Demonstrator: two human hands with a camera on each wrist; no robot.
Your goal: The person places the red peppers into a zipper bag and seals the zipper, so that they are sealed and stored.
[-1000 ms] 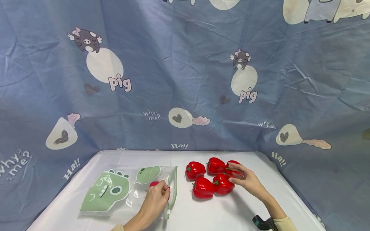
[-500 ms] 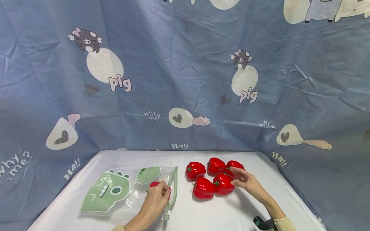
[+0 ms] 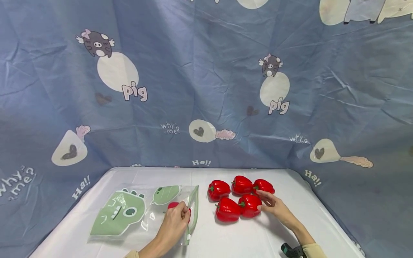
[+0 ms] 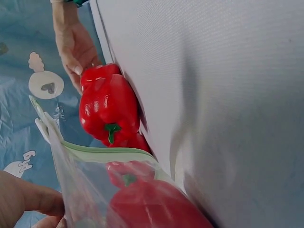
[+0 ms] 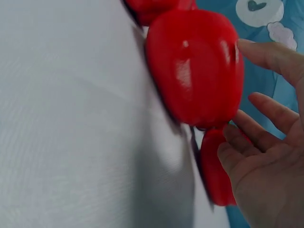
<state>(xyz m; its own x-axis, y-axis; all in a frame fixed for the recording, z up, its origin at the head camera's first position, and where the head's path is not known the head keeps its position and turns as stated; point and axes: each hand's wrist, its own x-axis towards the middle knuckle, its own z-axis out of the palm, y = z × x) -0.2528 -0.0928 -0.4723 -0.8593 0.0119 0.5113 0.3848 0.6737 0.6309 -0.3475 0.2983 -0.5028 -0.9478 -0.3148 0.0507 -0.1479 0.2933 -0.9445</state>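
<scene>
My left hand [image 3: 173,223] pinches the upper layer of a clear zip bag [image 3: 151,224] near its mouth, which faces right. The bag has a green dinosaur print. Inside it lies a red bell pepper [image 4: 154,206], partly hidden by the left hand in the head view. My right hand [image 3: 280,211] is at the front right bell pepper [image 3: 250,206] of the group, its fingers loosely bent and spread. Its thumb tip [image 5: 244,46] is right at that pepper's side, while the other fingers reach past its far side, close to the back right bell pepper [image 3: 264,186].
Left of the right hand's pepper sits another bell pepper [image 3: 227,210]. Two more stand behind, a left one [image 3: 219,190] and a middle one [image 3: 242,185]. A white-covered table [image 3: 232,240] carries everything, with a blue pig-print cloth [image 3: 206,71] hanging behind it.
My right hand has come slightly down and closer to the front right bell pepper, uncovering more of the back right one. The left hand keeps its pinch on the bag.
</scene>
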